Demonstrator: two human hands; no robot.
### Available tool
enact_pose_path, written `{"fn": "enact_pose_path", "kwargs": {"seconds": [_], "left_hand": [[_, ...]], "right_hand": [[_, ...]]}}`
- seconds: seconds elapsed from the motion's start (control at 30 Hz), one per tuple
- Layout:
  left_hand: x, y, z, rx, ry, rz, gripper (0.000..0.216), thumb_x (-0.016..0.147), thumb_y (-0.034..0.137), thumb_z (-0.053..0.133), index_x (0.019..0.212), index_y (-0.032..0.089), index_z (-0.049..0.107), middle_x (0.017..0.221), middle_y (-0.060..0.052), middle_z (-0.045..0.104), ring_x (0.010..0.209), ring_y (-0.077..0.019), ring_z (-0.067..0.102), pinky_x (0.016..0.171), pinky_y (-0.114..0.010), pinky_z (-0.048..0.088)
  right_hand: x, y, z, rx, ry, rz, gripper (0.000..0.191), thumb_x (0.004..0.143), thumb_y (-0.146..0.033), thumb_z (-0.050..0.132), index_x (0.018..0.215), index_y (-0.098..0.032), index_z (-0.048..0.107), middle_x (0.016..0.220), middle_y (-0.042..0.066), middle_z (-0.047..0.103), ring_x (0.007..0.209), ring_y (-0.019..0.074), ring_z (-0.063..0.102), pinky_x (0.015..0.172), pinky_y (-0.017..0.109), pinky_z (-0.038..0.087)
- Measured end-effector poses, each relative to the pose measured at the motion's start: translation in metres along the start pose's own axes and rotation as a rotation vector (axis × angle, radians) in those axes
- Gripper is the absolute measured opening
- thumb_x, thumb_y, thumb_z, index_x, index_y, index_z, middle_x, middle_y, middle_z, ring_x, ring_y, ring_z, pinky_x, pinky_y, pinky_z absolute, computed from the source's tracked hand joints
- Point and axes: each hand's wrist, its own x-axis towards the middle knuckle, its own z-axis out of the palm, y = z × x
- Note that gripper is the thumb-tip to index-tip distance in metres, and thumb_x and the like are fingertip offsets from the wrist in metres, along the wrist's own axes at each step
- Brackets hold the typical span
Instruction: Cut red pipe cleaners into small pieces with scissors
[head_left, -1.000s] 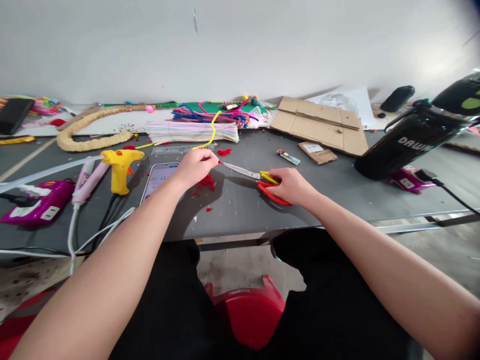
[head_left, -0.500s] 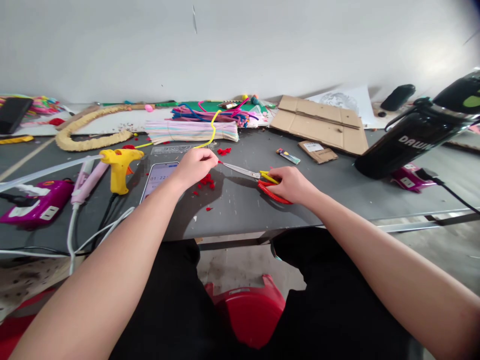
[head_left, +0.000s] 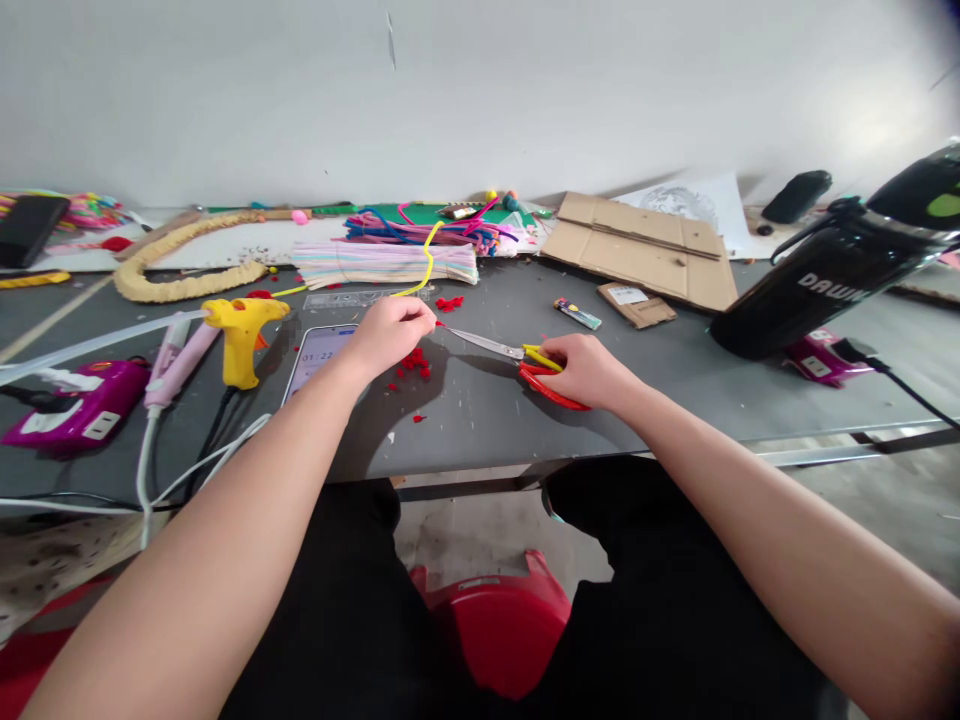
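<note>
My left hand (head_left: 390,330) is pinched on a yellow pipe cleaner (head_left: 424,258) that arches up from its fingers; a small red tip shows at the fingertips. My right hand (head_left: 585,368) grips the red and yellow handles of a pair of scissors (head_left: 517,358). The blades (head_left: 480,342) lie low over the grey table (head_left: 487,400) and point at the left fingertips. Red snippets (head_left: 414,364) are scattered under the left hand, and more (head_left: 448,303) lie just beyond it.
A phone (head_left: 319,355), a yellow glue gun (head_left: 240,330), a pink tool (head_left: 176,355) and cables lie at the left. Bundled pipe cleaners (head_left: 382,262) and flattened cardboard (head_left: 645,245) sit behind. A black bottle (head_left: 832,275) stands at the right. A red stool (head_left: 499,625) is below.
</note>
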Motion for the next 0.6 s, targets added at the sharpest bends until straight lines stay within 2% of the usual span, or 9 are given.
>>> {"fn": "enact_pose_path", "kwargs": {"seconds": [0.23, 0.6], "left_hand": [[-0.0001, -0.0013, -0.0001, 0.019, 0.004, 0.007, 0.016, 0.076, 0.031, 0.055, 0.068, 0.017, 0.06, 0.063, 0.0, 0.054, 0.06, -0.0138, 0.047, 0.06, -0.029, 0.035], [0.0009, -0.0056, 0.0017, 0.058, 0.001, 0.056, 0.019, 0.078, 0.033, 0.054, 0.069, 0.018, 0.059, 0.061, 0.0, 0.054, 0.059, -0.0138, 0.046, 0.06, -0.028, 0.036]], "right_hand": [[-0.0017, -0.0009, 0.0014, -0.007, 0.013, -0.01, 0.041, 0.076, -0.056, 0.059, 0.061, -0.022, 0.041, 0.064, 0.002, 0.051, 0.076, 0.0203, 0.058, 0.06, 0.027, 0.031], [-0.0006, 0.0007, 0.0014, 0.0, 0.002, -0.015, 0.038, 0.076, -0.051, 0.06, 0.06, -0.022, 0.042, 0.064, 0.002, 0.05, 0.076, 0.0203, 0.058, 0.061, 0.027, 0.031]]}}
